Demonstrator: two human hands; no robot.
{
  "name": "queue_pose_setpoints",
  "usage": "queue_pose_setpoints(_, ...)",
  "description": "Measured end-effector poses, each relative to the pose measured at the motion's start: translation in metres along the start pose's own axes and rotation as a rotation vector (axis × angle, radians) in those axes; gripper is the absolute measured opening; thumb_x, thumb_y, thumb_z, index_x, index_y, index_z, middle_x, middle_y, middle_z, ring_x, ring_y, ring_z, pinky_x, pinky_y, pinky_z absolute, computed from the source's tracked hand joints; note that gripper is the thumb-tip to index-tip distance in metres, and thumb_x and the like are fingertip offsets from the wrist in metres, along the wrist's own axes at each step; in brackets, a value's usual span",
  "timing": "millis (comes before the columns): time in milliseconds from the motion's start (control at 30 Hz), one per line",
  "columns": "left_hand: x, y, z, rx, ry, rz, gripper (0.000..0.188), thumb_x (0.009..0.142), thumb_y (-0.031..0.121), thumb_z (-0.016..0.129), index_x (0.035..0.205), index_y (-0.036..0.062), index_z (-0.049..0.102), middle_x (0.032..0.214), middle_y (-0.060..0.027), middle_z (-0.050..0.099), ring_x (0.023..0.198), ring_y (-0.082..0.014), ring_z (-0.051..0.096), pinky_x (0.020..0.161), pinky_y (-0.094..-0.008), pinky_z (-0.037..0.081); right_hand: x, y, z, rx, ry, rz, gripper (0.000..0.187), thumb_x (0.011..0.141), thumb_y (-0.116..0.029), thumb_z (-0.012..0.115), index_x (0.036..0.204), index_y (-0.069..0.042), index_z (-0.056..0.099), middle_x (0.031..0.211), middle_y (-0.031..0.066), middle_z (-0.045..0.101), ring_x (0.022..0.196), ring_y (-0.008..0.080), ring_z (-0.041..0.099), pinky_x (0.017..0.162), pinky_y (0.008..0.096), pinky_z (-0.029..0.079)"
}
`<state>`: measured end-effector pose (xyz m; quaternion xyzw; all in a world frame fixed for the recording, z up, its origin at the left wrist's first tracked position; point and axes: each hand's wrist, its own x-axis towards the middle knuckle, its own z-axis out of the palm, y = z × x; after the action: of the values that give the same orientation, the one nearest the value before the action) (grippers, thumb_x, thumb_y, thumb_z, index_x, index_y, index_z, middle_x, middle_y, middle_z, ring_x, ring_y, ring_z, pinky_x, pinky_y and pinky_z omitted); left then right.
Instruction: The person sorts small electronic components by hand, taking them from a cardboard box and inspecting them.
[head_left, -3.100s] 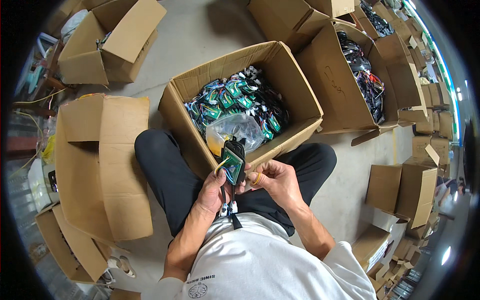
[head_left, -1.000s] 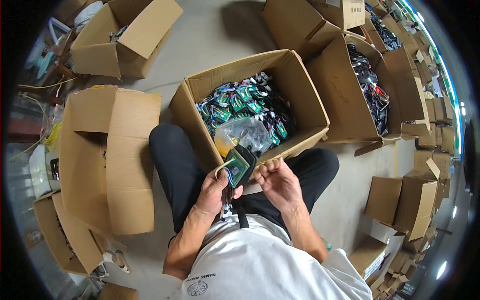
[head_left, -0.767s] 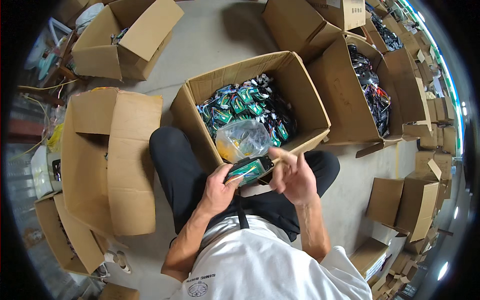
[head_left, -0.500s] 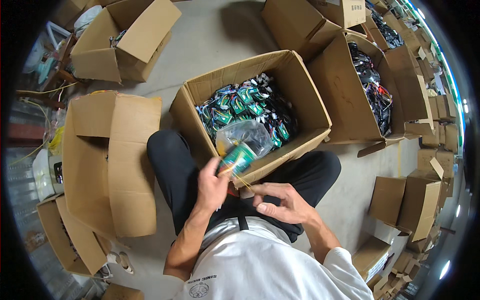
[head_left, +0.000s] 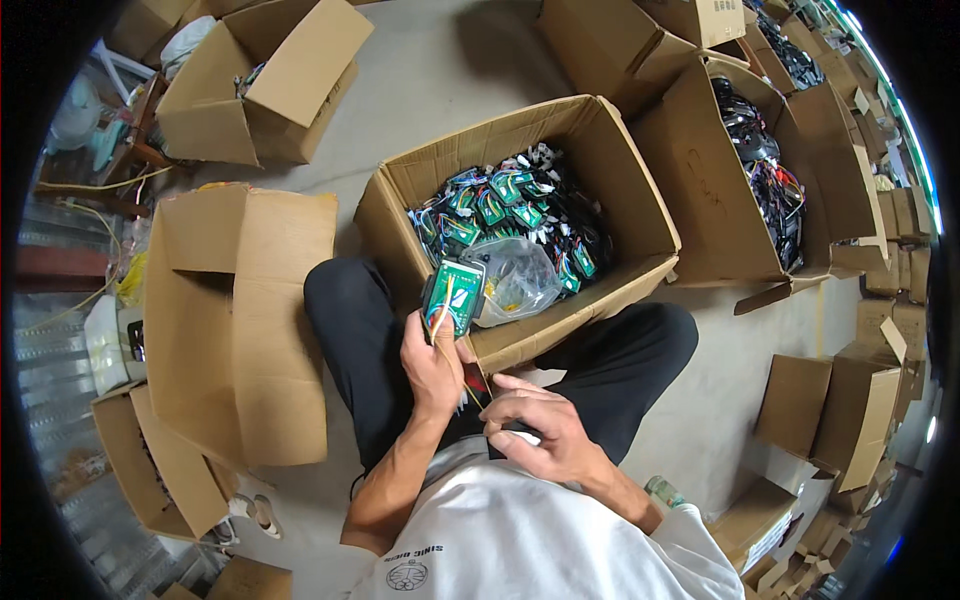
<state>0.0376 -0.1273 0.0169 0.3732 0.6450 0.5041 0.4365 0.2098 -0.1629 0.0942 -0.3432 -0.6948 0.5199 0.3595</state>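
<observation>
My left hand grips a green circuit board in a black frame, held upright over the near left edge of a cardboard box. Thin yellow wires run from the board down past my palm. Their lower ends reach the curled fingers of my right hand, which pinch them in front of my waist. Inside the box lies a heap of similar green boards with coloured leads and white connectors. A clear plastic bag with small yellow bits rests on the heap's near side.
An open carton stands to my left, another at the far left. On the right, a tall carton holds black parts and cables. Smaller cartons are stacked farther right. My bent knees flank the middle box.
My left hand has turned the board more upright and its face shows clearly. My right hand has come down and slightly left, its fingers more curled. The whole view has shifted slightly.
</observation>
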Motion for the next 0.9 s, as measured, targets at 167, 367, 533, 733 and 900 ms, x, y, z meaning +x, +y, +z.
queue_pose_setpoints(167, -0.012, 0.015, -0.001, -0.606, -0.397, -0.275, 0.029, 0.103, 0.028, 0.056, 0.110, 0.0000, 0.054, 0.085, -0.0129, 0.063, 0.056, -0.0136, 0.056, 0.058, -0.0337, 0.057, -0.027, 0.053, -0.028, 0.956, 0.573, 0.190, 0.037, 0.103, -0.034, 0.051, 0.109, 0.001, 0.060, 0.068, 0.0065, 0.058, 0.060, 0.0199, 0.058, 0.088, 0.0445, 0.056)
queue_pose_setpoints(367, -0.016, 0.013, -0.004, -0.932, -0.482, -0.361, 0.032, 0.102, 0.026, 0.058, 0.119, -0.0013, 0.054, 0.089, -0.0130, 0.063, 0.058, -0.0120, 0.053, 0.057, -0.0323, 0.055, -0.013, 0.043, -0.037, 1.713, 0.636, 0.303, 0.070, 0.101, -0.053, 0.048, 0.145, 0.001, 0.040, 0.108, 0.0219, 0.061, 0.066, 0.0176, 0.056, 0.081, 0.0386, 0.059)
queue_pose_setpoints(533, 0.001, 0.019, -0.026, -0.044, -0.699, 0.178, 0.027, 0.100, 0.018, 0.062, 0.116, -0.0025, 0.056, 0.086, -0.0134, 0.066, 0.068, -0.0215, 0.064, 0.059, -0.0362, 0.051, 0.000, 0.039, -0.076, 1.415, 0.349, 0.231, 0.105, 0.089, -0.076, 0.047, 0.157, -0.003, 0.016, 0.138, 0.0439, 0.043, 0.081, 0.0272, 0.071, 0.070, 0.0337, 0.061)
queue_pose_setpoints(733, 0.001, 0.054, -0.039, 0.385, -0.620, 0.455, 0.027, 0.089, 0.007, 0.066, 0.113, -0.0020, 0.057, 0.096, -0.0247, 0.065, 0.087, -0.0441, 0.066, 0.069, -0.0467, 0.053, 0.034, -0.004, -0.069, 0.571, 0.007, 0.252, 0.127, 0.075, -0.092, 0.044, 0.159, -0.005, 0.007, 0.131, 0.0367, 0.056, 0.077, 0.0283, 0.071, 0.070, 0.0351, 0.058)
queue_pose_setpoints(900, 0.006, 0.047, -0.060, 0.184, -0.253, 0.416, 0.023, 0.094, 0.011, 0.065, 0.114, 0.0024, 0.056, 0.085, -0.0227, 0.067, 0.069, -0.0369, 0.068, 0.055, -0.0389, 0.051, 0.060, -0.023, -0.041, -0.246, -0.283, -0.067, 0.088, 0.077, -0.065, 0.074, 0.131, 0.003, 0.058, 0.123, 0.0236, 0.064, 0.113, 0.0409, 0.063, 0.099, 0.0456, 0.048)
